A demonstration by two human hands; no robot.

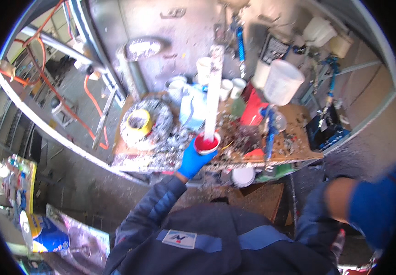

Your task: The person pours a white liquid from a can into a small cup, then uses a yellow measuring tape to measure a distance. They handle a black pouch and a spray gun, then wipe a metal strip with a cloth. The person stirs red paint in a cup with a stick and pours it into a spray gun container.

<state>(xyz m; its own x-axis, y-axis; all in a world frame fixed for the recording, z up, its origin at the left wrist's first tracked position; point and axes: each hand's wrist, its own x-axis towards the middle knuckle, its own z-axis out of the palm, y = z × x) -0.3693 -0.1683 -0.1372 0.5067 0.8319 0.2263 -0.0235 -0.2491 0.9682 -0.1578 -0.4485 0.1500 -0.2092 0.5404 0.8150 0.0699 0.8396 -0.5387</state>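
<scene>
- Blue-gloved, the left hand (pixel 194 161) is curled round a cup (pixel 218 141), fingers closed against its side.
- Red paint (pixel 203 145) lies in the cup, right in that grip.
- Caked, pale stick (pixel 213 91): its lower end is in the cup, the rest reaching out beyond the grip.
- Right hand (pixel 376 208), also in a blue glove, is blurred and well apart to the right of the grip; whether its fingers are spread or pressed together, I cannot tell.
- Left of the grip, a yellow ring (pixel 149 123) sits on a paint-crusted disc (pixel 163 112).
- Just beyond the grip, a light-blue bag (pixel 193 109).
- Beyond and right of it, a red sheet (pixel 252 110) and a white bucket (pixel 284 82).
- Below and right, a white tub (pixel 243 177).
</scene>
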